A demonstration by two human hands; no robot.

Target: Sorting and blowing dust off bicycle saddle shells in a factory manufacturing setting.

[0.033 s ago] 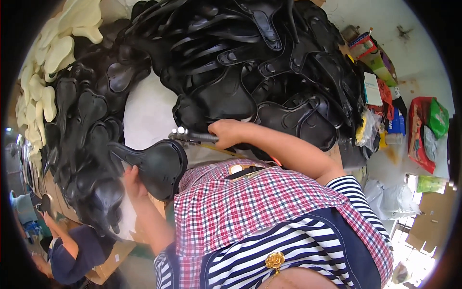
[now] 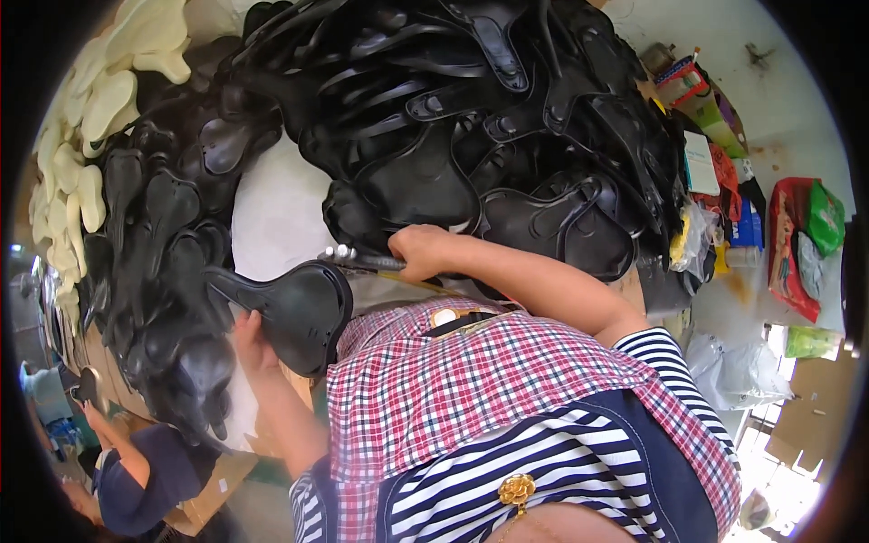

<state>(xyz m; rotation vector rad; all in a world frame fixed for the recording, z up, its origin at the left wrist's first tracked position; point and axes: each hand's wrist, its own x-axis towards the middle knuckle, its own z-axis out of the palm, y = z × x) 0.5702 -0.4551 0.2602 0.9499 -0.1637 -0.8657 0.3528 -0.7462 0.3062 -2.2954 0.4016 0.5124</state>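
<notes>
The metal tool [image 2: 373, 262] has dipped slightly at its head; the black saddle [image 2: 303, 312], left of the frame's centre, has stayed put, its support apparently unchanged. The left hand [image 2: 254, 342], partly hidden, grips the saddle's edge; the right hand [image 2: 424, 250] is closed around the tool. Printing marks a blue package [image 2: 747, 225] at right.

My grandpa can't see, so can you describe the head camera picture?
A person's left hand holds a black saddle-shaped piece, and the right hand grips a dark tool with a shiny end. Beyond lie heaps of black pieces and some cream ones.
</notes>
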